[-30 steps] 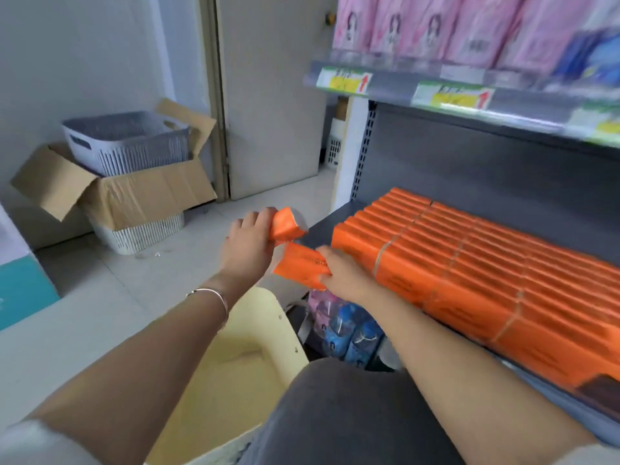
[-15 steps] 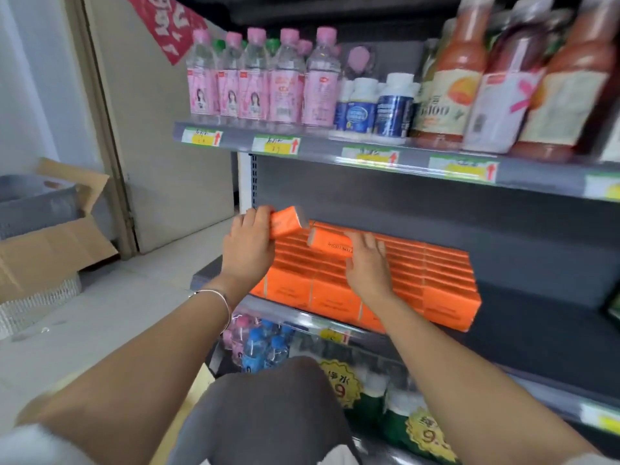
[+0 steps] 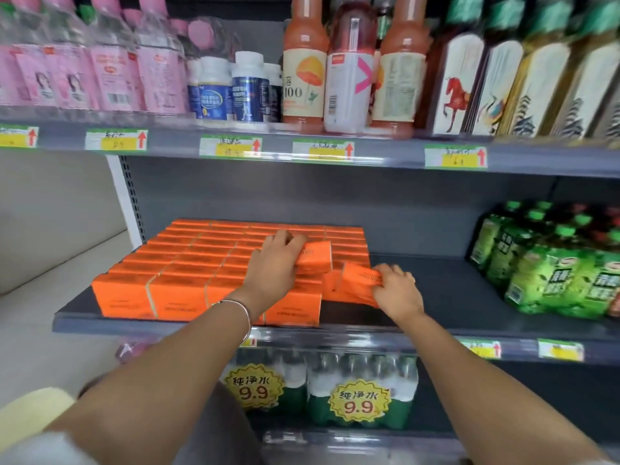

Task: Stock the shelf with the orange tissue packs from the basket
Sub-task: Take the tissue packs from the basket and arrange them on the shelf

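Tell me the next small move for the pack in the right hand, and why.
Probably push that orange pack leftward flush against the stocked block, then let go. The right hand grips it low at the block's right edge, where bare shelf lies open; the left hand holds a second pack above the block.

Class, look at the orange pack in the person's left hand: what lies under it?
The block of orange tissue packs on the grey shelf. The left hand hides whether the held pack rests on them.
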A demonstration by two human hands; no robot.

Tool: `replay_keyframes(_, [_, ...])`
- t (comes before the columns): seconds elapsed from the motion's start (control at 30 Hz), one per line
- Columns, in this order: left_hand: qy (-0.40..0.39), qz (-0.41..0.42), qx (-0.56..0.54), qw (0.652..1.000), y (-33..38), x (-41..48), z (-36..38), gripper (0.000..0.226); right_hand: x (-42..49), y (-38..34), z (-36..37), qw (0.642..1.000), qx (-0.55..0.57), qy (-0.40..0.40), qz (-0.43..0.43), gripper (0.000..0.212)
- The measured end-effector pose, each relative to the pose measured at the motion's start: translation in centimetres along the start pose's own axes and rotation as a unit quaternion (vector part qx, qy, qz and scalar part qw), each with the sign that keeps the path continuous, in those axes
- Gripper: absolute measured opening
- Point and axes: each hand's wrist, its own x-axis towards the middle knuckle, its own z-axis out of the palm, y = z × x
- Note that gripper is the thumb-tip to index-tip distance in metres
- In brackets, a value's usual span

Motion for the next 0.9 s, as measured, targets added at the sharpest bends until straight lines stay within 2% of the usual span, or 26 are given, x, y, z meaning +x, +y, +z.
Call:
replay_keyframes(0.13, [-0.018, 0.008, 0.018, 1.0, -0.1, 0.6, 1.2, 0.055, 1.2, -0.3, 1.7, 0.998, -0.038, -0.053, -0.021, 0.055])
replay_keyframes(0.2, [-0.019, 0.008, 0.019, 1.0, -0.5, 1.0, 1.3, 0.056, 2.0, -1.1, 2.8, 0.996, -0.057, -0.054, -0.039, 0.055])
replay_keyframes(0.37, [-0.017, 0.002, 0.018, 1.0, -1.5, 1.8, 1.3, 0.055, 2.7, -2.4, 5.0, 0.993, -0.102, 0.049, -0.015, 0.046])
replay_keyframes(0.47, [-0.016, 0.008, 0.018, 1.0, -1.5, 1.9, 1.3, 0.055, 2.3, -2.5, 6.2, 0.984, -0.131, 0.114, -0.032, 0.043])
replay_keyframes(0.6, [-0.023, 0.026, 0.022, 0.999, -1.3, 1.9, 1.4, 0.054, 2.6, -2.4, 5.9, 0.985, -0.135, 0.098, -0.047, 0.045])
replay_keyframes(0.7, [-0.021, 0.032, 0.029, 0.999, -1.2, 2.1, 1.3, 0.052, 2.6, -3.3, 4.1, 0.989, -0.066, 0.117, -0.06, 0.047])
replay_keyframes(0.77, [-0.012, 0.029, 0.032, 0.999, -1.3, 2.2, 1.3, 0.05, 2.1, -4.5, 3.0, 0.985, 0.0, 0.127, -0.12, 0.055])
replay_keyframes(0.9, [0.007, 0.03, 0.018, 0.999, -0.9, 2.2, 1.1, 0.048, 1.5, -7.1, 2.1, 0.964, 0.122, 0.064, -0.229, 0.071])
